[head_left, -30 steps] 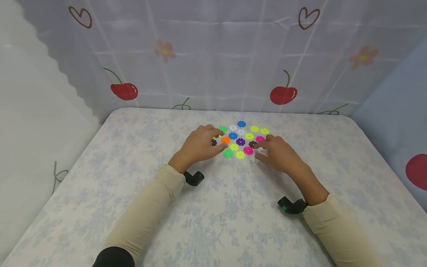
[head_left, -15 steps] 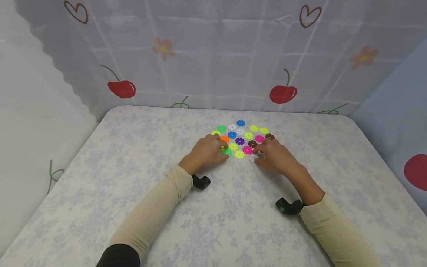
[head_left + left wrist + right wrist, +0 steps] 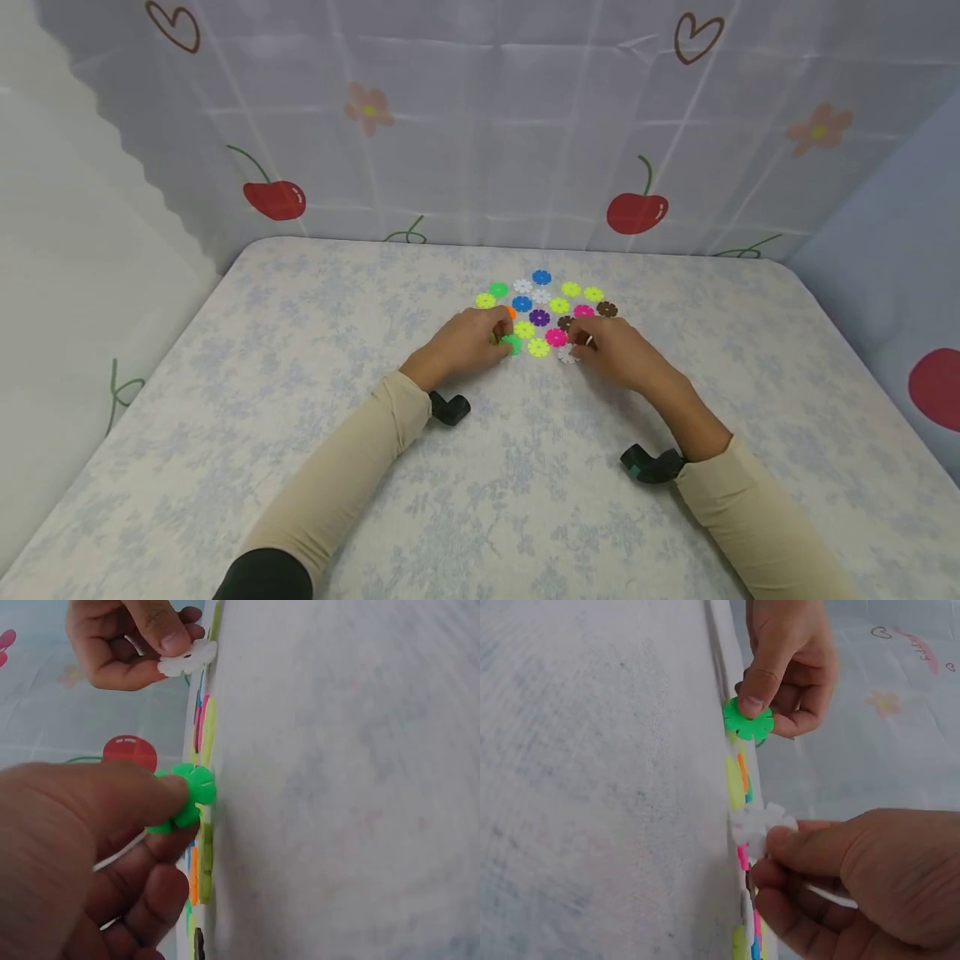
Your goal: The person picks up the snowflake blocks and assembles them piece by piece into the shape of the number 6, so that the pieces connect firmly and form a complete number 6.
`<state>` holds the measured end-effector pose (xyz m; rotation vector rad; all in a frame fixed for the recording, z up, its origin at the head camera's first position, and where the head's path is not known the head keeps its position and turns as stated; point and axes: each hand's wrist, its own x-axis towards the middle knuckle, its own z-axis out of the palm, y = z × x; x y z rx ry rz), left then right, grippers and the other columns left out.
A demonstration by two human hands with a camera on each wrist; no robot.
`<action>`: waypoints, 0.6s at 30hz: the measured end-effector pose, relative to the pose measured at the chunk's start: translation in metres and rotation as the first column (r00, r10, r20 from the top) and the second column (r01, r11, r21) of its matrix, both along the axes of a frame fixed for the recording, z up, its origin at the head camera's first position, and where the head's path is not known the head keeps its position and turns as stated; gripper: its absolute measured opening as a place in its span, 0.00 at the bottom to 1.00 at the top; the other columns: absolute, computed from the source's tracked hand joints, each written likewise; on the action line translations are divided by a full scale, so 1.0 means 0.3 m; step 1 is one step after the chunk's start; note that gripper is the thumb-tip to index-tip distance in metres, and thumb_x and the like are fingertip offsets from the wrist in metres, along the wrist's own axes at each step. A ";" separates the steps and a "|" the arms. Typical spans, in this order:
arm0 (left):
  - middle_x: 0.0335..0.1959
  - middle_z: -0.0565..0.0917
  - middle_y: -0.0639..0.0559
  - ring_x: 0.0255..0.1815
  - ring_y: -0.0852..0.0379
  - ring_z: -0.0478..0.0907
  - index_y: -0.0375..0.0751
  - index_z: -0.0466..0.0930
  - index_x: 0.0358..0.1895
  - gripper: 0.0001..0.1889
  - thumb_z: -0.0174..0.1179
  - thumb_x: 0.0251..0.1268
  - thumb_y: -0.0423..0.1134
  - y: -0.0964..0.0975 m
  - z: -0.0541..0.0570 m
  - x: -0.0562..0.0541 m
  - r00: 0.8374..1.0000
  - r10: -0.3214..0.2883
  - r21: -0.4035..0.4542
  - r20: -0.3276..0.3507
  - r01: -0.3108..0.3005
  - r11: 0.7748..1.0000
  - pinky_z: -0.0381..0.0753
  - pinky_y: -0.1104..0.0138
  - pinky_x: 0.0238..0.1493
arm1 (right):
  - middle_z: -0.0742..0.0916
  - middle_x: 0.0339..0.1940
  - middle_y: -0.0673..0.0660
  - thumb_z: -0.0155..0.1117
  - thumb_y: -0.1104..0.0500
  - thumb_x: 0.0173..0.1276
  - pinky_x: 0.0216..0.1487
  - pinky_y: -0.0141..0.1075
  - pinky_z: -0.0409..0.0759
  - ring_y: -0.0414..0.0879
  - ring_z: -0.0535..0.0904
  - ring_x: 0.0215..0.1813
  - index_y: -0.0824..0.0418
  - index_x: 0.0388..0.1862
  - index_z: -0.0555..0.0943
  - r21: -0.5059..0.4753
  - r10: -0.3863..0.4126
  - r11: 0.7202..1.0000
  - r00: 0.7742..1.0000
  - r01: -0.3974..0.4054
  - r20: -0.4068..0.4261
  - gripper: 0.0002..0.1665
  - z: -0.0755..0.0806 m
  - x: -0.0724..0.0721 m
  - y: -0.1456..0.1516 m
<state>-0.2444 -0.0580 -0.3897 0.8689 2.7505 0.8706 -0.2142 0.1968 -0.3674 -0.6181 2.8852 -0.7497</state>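
Note:
My left hand (image 3: 467,343) pinches a green snowflake disc (image 3: 199,785) between thumb and fingers, its notched rim tilted up in the left wrist view. Across from it, my right hand (image 3: 618,350) grips a white snowflake disc (image 3: 751,831) by its edge, thumb on top. Both hands are at the near side of a spread of flat, flower-shaped discs. Between them lie a yellow disc (image 3: 538,347), a pink disc (image 3: 556,337) and a purple disc (image 3: 539,317). The left fingers partly cover an orange disc (image 3: 512,312).
Several more discs lie farther back, among them a blue disc (image 3: 542,277) and, at the right, a brown disc (image 3: 607,309). The table (image 3: 495,500) has a pale floral cover. A printed curtain (image 3: 480,125) hangs right behind its far edge.
My left hand has moved right and nearer, from above the discs to the green disc, and now pinches it. My right fingers have closed on the white disc with little other movement.

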 end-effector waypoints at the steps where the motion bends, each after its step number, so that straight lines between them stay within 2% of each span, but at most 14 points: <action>1: 0.38 0.81 0.55 0.40 0.58 0.77 0.45 0.77 0.45 0.09 0.67 0.69 0.38 -0.002 -0.001 -0.001 0.999 0.002 0.044 0.039 -0.004 0.999 0.77 0.65 0.46 | 0.87 0.39 0.56 0.70 0.68 0.68 0.46 0.45 0.83 0.51 0.82 0.42 0.63 0.46 0.85 -0.032 0.020 0.999 1.000 -0.021 -0.010 0.08 -0.001 0.000 0.000; 3: 0.40 0.82 0.54 0.42 0.57 0.77 0.44 0.79 0.46 0.08 0.66 0.69 0.38 -0.007 -0.002 -0.002 0.991 -0.001 0.139 0.133 -0.018 0.990 0.77 0.65 0.48 | 0.87 0.40 0.55 0.70 0.69 0.67 0.46 0.45 0.84 0.50 0.82 0.42 0.64 0.46 0.85 -0.100 0.076 0.992 0.996 -0.081 -0.048 0.09 -0.005 0.001 -0.002; 5: 0.41 0.82 0.54 0.44 0.57 0.77 0.44 0.81 0.47 0.08 0.66 0.70 0.38 -0.011 -0.005 -0.002 0.975 -0.011 0.222 0.221 -0.039 0.974 0.77 0.65 0.49 | 0.87 0.40 0.55 0.70 0.70 0.66 0.45 0.44 0.84 0.49 0.83 0.42 0.64 0.45 0.85 -0.168 0.126 0.976 0.987 -0.142 -0.098 0.09 -0.011 0.003 -0.008; 9: 0.40 0.84 0.50 0.43 0.54 0.82 0.40 0.83 0.49 0.09 0.64 0.71 0.38 -0.014 -0.004 0.000 0.929 -0.065 0.370 0.364 -0.080 0.926 0.79 0.63 0.47 | 0.87 0.37 0.53 0.72 0.72 0.64 0.44 0.42 0.85 0.45 0.84 0.39 0.62 0.38 0.83 -0.247 0.163 0.947 0.969 -0.207 -0.187 0.08 -0.018 0.009 -0.024; 12: 0.37 0.85 0.46 0.40 0.50 0.84 0.36 0.82 0.48 0.09 0.62 0.72 0.37 -0.011 0.005 0.008 0.899 -0.098 0.442 0.426 -0.112 0.890 0.81 0.62 0.45 | 0.86 0.36 0.52 0.72 0.73 0.62 0.43 0.40 0.86 0.44 0.85 0.37 0.62 0.36 0.82 -0.290 0.167 0.931 0.964 -0.223 -0.205 0.10 -0.018 0.014 -0.036; 14: 0.37 0.85 0.45 0.40 0.49 0.85 0.35 0.82 0.47 0.08 0.62 0.72 0.36 -0.008 0.010 0.012 0.886 -0.105 0.468 0.451 -0.135 0.873 0.82 0.62 0.45 | 0.86 0.36 0.53 0.72 0.73 0.62 0.42 0.40 0.86 0.44 0.85 0.37 0.63 0.36 0.81 -0.306 0.174 0.923 0.963 -0.233 -0.208 0.10 -0.019 0.016 -0.041; 18: 0.36 0.85 0.45 0.38 0.49 0.86 0.33 0.81 0.44 0.07 0.63 0.71 0.34 -0.005 0.015 0.017 0.874 -0.099 0.483 0.476 -0.165 0.860 0.84 0.61 0.45 | 0.86 0.35 0.52 0.72 0.73 0.62 0.43 0.40 0.86 0.43 0.85 0.36 0.63 0.35 0.80 -0.304 0.183 0.920 0.958 -0.246 -0.221 0.10 -0.022 0.019 -0.048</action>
